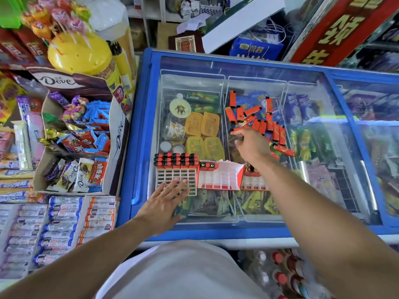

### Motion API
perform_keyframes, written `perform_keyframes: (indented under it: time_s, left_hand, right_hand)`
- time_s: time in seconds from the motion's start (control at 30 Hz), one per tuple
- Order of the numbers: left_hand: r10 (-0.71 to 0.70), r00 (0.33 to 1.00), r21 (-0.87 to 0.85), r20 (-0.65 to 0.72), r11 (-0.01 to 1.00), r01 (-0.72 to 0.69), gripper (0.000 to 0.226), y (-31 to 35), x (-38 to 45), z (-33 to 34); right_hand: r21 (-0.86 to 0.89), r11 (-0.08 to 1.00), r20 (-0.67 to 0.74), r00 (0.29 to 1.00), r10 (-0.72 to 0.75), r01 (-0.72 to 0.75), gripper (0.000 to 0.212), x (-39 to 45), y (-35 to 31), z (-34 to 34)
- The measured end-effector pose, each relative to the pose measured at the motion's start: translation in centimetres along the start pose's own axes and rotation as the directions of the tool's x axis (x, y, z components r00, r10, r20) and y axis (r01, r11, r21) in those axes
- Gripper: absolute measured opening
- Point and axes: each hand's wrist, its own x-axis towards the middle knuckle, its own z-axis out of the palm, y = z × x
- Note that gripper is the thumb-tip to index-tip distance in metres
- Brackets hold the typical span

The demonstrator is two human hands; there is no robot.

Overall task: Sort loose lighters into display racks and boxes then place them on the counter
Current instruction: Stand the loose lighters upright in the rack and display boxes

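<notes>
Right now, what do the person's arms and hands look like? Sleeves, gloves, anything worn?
Both arms are bare as far as the frame shows: no sleeves in view. The left hand and right hand wear no gloves, and no rings, watch or wristbands show on them. The only clothing in view is a plain white garment at the bottom centre, with no visible markings.

I'm seeing bright, even light with almost no hard shadows. Pale glare is streaking across the freezer lid (pixel 248 70) along its far and right edges. The wide lens is bending the frame edges, and the corners are looking soft and smeared.
</notes>
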Motion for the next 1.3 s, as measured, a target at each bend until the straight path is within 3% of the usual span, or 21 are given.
perform_keyframes:
  time_s: [0.23, 0.33, 0.5, 0.63, 0.73, 0.8, 0.9, 0.97, 1.13, 1.3]
  left_hand:
    - [-0.015, 1.000, -0.073, 0.023, 0.997, 0.017, 0.079, 0.1, 0.2, -0.7]
    - [-0.023, 1.000, -0.110, 0.017, 0.994, 0.025, 0.077, 0.2, 0.3, -0.9]
    - [-0.041, 0.998, -0.167, -0.055, 0.985, 0.031, 0.076, 0.7, 0.2, -1.3]
    - [-0.071, 0.992, -0.186, -0.104, 0.981, 0.051, 0.070, 1.7, 0.6, -2.0]
    - [-0.062, 0.985, -0.186, -0.164, 0.982, 0.030, 0.060, 2.4, 0.9, -2.5]
    - [0.011, 0.963, -0.153, -0.269, 0.987, -0.054, 0.052, 3.0, 1.1, -2.7]
    - [0.115, 0.918, -0.087, -0.380, 0.983, -0.159, 0.050, 4.4, 1.8, -2.8]
    - [0.183, 0.929, -0.017, -0.322, 0.980, -0.199, 0.057, 5.3, 2.6, -2.9]
    - [0.162, 0.982, 0.225, 0.094, 0.958, -0.179, 0.080, 6.9, 4.0, -2.8]
    - [0.120, 0.984, 0.297, 0.131, 0.942, -0.155, 0.091, 7.7, 4.0, -2.9]
  right_hand:
    - [-0.248, 0.963, 0.157, 0.985, -0.068, 0.106, 0.053, 4.7, 0.3, 0.4]
    - [-0.295, 0.946, 0.161, 0.983, -0.089, 0.134, 0.058, 6.0, 0.3, 1.0]
    - [-0.312, 0.930, 0.123, 0.979, -0.164, 0.195, 0.045, 6.8, -0.1, 0.8]
    - [-0.172, 0.946, -0.082, 0.953, -0.290, 0.273, 0.036, 5.1, -0.7, -1.0]
    - [0.007, 0.966, -0.185, 0.950, -0.251, 0.257, 0.035, 2.9, -0.9, -3.2]
    - [0.143, 0.968, -0.198, 0.964, -0.177, 0.207, 0.031, 0.7, -0.4, -5.0]
    - [0.281, 0.953, -0.069, 0.993, -0.099, 0.114, 0.025, -2.8, 1.3, -7.2]
    - [0.282, 0.956, 0.014, 0.996, -0.085, 0.077, 0.022, -4.8, 2.8, -8.2]
    - [0.295, 0.955, 0.011, 1.000, 0.026, -0.028, 0.025, -7.9, 7.4, -10.0]
    - [0.137, 0.984, 0.134, 0.987, 0.092, -0.111, 0.024, -9.5, 11.1, -9.0]
